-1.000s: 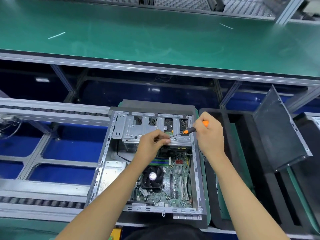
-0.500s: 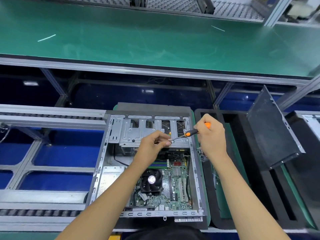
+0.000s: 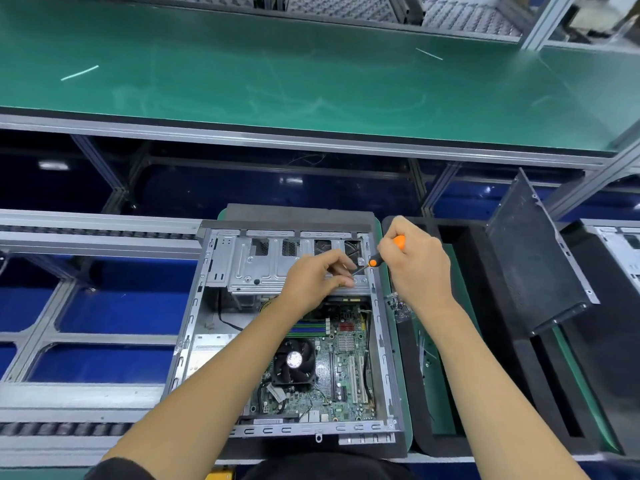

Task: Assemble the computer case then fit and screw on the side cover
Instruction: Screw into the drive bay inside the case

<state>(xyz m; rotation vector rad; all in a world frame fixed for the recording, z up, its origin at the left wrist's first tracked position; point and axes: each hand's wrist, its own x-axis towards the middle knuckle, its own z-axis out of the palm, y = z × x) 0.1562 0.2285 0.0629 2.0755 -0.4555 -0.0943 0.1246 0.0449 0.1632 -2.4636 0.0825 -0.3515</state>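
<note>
Orange-and-black screwdriver [image 3: 375,260], gripped in the curled right hand [image 3: 417,265] at 1 o'clock, shaft slanting down-left to the grey drive cage [image 3: 263,268]; left hand [image 3: 317,278], fingers pinched round the shaft tip, forearm rising from 7 o'clock. Open computer case [image 3: 188,341], lying flat at centre, green motherboard [image 3: 341,372] and black fan [image 3: 294,360] exposed. Dark side cover [image 3: 533,258], tilted on edge in black foam [image 3: 460,341] at 3 o'clock, well apart from the case.
</note>
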